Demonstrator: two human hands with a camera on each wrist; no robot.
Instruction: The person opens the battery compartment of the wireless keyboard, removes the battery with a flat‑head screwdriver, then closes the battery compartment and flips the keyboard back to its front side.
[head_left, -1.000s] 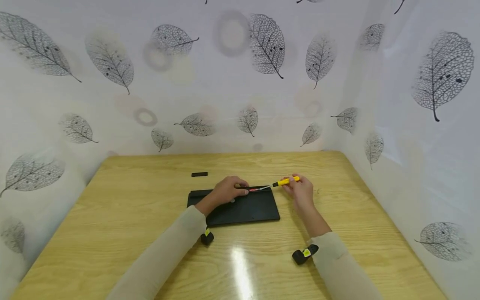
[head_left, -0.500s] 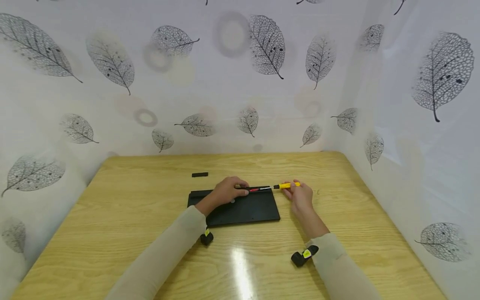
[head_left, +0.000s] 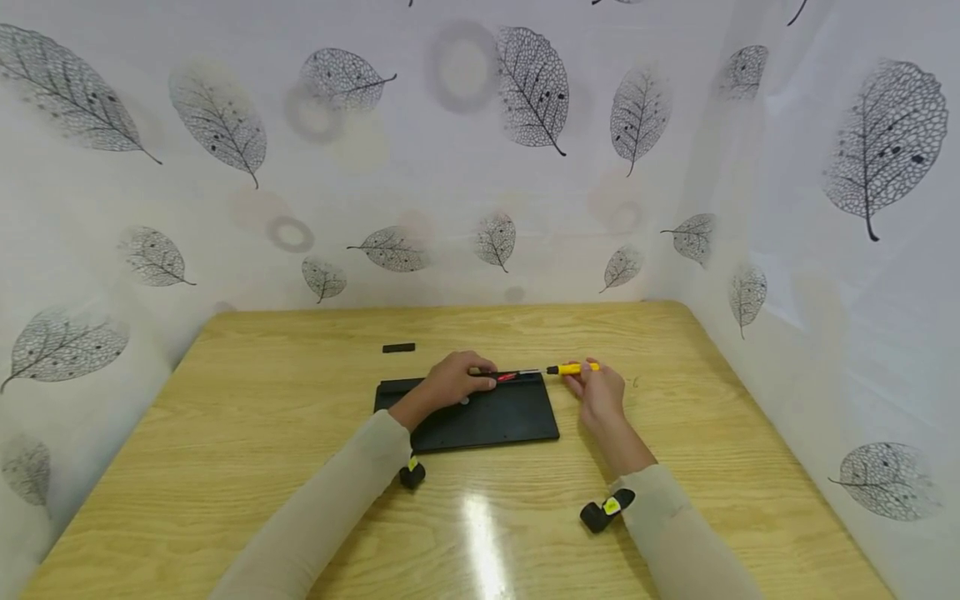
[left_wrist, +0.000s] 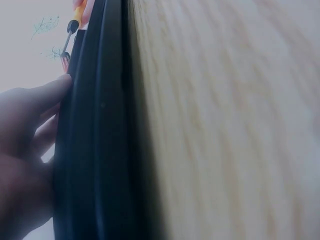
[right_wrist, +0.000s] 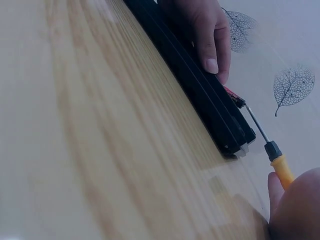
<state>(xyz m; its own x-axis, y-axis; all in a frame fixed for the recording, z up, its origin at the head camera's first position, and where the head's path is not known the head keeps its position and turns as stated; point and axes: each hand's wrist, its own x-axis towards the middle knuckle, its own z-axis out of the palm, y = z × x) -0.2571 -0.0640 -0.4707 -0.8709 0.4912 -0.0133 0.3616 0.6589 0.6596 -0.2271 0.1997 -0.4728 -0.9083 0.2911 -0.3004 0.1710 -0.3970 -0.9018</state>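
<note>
Right hand (head_left: 602, 396) pinches a skinny yellow-handled screwdriver (head_left: 564, 369), tip by the flat black slab (head_left: 487, 421)'s far edge; left hand (head_left: 453, 379)'s gripping that edge.

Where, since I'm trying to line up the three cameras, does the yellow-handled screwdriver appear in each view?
Head: right of centre, nearly level, the yellow-handled screwdriver in the right hand.
Left wrist: at the top, left of centre.
Right wrist: lower right, slanting, handle partly hidden by the hand.
Shared landmark: the left hand, gripping the black device.
</note>
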